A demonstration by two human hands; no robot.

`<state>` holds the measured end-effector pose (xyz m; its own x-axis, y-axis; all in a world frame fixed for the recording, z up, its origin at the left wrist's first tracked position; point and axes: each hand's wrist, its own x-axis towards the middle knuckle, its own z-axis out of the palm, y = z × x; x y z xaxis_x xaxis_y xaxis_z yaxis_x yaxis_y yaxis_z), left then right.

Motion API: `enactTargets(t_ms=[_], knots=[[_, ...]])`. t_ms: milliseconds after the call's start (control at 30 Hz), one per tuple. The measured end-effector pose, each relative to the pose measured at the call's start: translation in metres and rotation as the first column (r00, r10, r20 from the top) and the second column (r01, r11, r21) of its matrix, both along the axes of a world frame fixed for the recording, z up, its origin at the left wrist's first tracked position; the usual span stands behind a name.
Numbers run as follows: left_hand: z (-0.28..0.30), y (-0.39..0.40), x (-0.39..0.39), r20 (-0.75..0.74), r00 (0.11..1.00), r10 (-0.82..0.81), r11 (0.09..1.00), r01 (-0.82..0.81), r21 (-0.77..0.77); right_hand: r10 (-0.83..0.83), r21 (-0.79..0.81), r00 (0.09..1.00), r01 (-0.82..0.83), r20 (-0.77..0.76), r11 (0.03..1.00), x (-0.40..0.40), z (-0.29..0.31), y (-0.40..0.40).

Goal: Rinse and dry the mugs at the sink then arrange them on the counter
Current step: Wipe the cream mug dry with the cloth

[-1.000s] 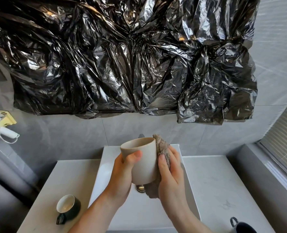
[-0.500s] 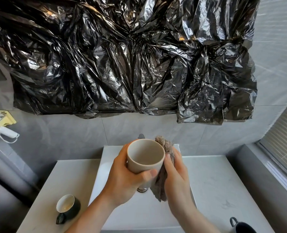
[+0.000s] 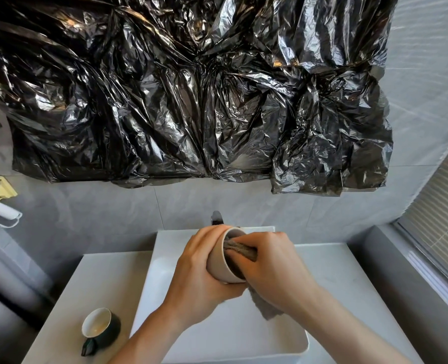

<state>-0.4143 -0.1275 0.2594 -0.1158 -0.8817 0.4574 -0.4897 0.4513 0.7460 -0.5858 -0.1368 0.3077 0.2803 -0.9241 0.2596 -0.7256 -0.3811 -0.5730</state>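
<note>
Your left hand (image 3: 196, 269) gripped the beige ceramic mug (image 3: 224, 256) over the white sink (image 3: 149, 290); right hand (image 3: 272, 266) clenched the grey-brown cloth (image 3: 241, 249) stuffed inside it.

No text, label, brand, number or sign that I can read on anything in view.
</note>
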Motion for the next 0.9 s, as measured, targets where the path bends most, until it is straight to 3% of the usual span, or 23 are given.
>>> enactTargets(t_ms=[100, 267, 367, 467, 500, 700, 800, 900], knots=[[-0.007, -0.002, 0.002, 0.058, 0.998, 0.027, 0.999, -0.026, -0.023, 0.095, 0.092, 0.992, -0.087, -0.088, 0.992, 0.008, -0.002, -0.01], [-0.022, -0.002, 0.014, 0.099, 0.994, 0.048, 0.999, -0.046, -0.025, 0.292, 0.298, 0.955, -0.265, -0.047, 0.917, 0.009, 0.006, -0.02], [-0.028, -0.001, 0.019, 0.086, 0.994, 0.06, 0.998, -0.059, -0.014, 0.282, 0.175, 0.958, -0.27, -0.047, 0.947, 0.008, -0.005, -0.018], [-0.031, -0.001, 0.021, 0.1, 0.992, 0.079, 0.997, -0.076, -0.032, 0.136, -0.105, 0.98, -0.151, -0.142, 0.983, 0.007, -0.02, -0.012], [-0.031, -0.001, 0.021, 0.105, 0.991, 0.08, 0.996, -0.077, -0.033, 0.098, -0.125, 0.985, -0.116, -0.144, 0.985, 0.006, -0.019, -0.01], [-0.033, 0.001, 0.021, 0.155, 0.987, 0.05, 0.998, -0.045, -0.038, 0.143, 0.241, 0.975, -0.1, -0.168, 0.965, -0.015, -0.006, -0.001], [-0.035, 0.004, 0.016, 0.196, 0.98, 0.01, 0.997, 0.006, -0.08, 0.194, 0.196, 0.964, -0.158, -0.182, 0.968, -0.007, -0.007, 0.0], [-0.038, 0.005, 0.008, 0.22, 0.975, -0.018, 0.989, 0.05, -0.14, 0.138, 0.122, 0.967, -0.113, -0.214, 0.986, 0.001, -0.015, -0.005]])
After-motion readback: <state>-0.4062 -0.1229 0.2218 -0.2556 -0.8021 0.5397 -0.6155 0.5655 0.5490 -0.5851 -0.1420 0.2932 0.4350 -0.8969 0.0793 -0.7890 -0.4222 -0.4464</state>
